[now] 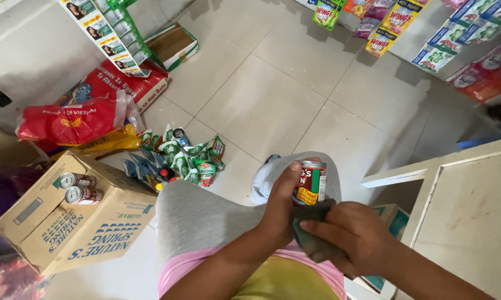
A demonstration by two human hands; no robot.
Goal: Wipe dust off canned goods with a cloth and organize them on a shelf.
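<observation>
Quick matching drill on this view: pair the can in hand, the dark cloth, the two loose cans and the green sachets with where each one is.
Things:
1. can
2. dark cloth
3. two cans
4. green sachets

Places:
A. lying on top of the cardboard box
B. heaped on the tiled floor
C. gripped in the left hand
D. under the right hand, against the held can

Pairs: 1-C, 2-D, 3-A, 4-B

One head-worn camera looks steeply down, close over the person's lap, facing the tiled floor [273, 100] ahead.
</observation>
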